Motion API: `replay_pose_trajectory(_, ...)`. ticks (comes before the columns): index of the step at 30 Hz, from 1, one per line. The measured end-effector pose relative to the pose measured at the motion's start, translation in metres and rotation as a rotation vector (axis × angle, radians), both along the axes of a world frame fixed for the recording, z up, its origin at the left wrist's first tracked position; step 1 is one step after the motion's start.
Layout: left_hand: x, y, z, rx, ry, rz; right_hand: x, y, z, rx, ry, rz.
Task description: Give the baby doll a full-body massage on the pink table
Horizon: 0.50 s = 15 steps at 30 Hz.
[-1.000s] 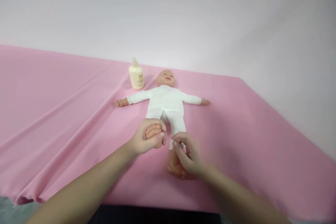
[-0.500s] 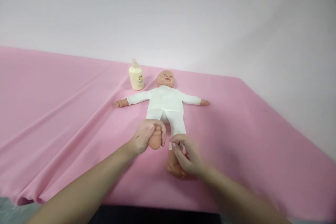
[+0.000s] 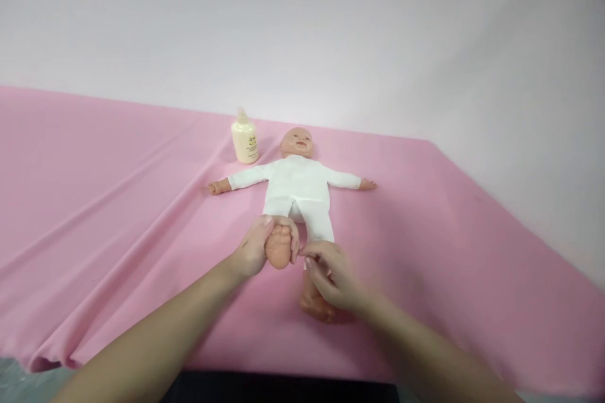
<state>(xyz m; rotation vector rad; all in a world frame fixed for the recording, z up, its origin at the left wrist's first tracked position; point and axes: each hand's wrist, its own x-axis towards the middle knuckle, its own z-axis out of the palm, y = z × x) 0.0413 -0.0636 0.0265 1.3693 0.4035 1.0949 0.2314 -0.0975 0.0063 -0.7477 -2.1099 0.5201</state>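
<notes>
On its back lies a baby doll (image 3: 297, 177) in white clothing, arms spread, head away from me. My left hand (image 3: 256, 244) is wrapped round one raised foot (image 3: 278, 247) of the doll, its sole turned toward me. Just right of that foot is my right hand (image 3: 333, 271), fingers bent and thumb close to the index fingertip. I cannot make out anything between them. The right fingertips are close to the left fingers; whether they touch is unclear. Below my right hand, the doll's other foot (image 3: 317, 307) rests on the cloth, its lower leg partly hidden.
A cream-coloured pump bottle (image 3: 245, 141) stands beside the doll's head, to the left. Pink cloth (image 3: 449, 252) covers the table, with folds at the left. Behind it rises a white wall (image 3: 283, 38). The table's near edge runs along the bottom.
My left thumb has shifted up, off the toes, so more of the raised sole shows. My right hand has moved slightly left, nearer the raised foot.
</notes>
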Motion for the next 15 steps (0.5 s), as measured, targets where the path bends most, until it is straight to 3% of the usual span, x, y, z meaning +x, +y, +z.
replay_pose_trajectory(7, -0.001, -0.001, 0.001, -0.045, -0.028, -0.025, 0.000, 0.010, -0.001, 0.121, -0.141, 0.068)
replay_pose_trajectory(15, -0.002, 0.001, 0.000, -0.146, -0.071, -0.094, -0.004, 0.013, 0.002, 0.102, -0.301, 0.176)
